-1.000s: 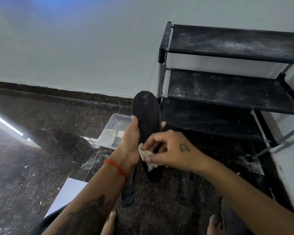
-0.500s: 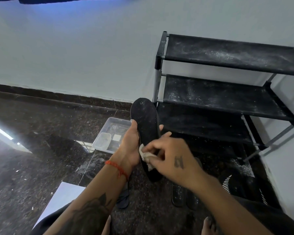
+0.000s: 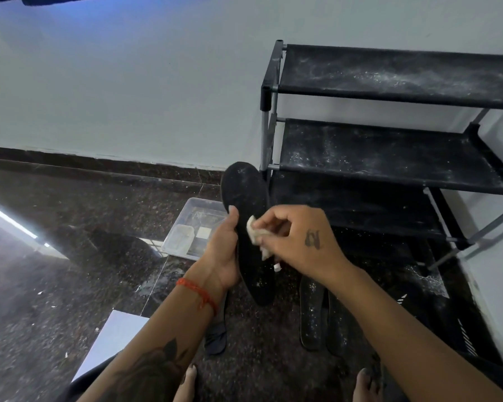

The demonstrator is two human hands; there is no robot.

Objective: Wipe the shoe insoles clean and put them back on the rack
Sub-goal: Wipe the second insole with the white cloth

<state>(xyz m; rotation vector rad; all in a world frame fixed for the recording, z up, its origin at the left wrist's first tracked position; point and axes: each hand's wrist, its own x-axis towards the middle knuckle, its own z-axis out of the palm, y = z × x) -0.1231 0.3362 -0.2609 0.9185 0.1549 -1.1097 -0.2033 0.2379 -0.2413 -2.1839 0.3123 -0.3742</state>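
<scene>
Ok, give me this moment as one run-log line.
step: wiping | left hand: holds insole upright | right hand: pinches wipe against insole | floor: other insoles | rack: dusty, no insoles

We are seeing a matt black insole (image 3: 246,216) flecked with pale dust, a crumpled off-white cloth (image 3: 256,236), a rack (image 3: 389,152) showing dusty black fabric shelves on dull metal tubes, a clear glossy plastic tub (image 3: 192,224), and polished speckled stone flooring (image 3: 55,256).

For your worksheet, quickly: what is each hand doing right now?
Left hand: holds the insole.
Right hand: pinches the wipe against the insole.
</scene>
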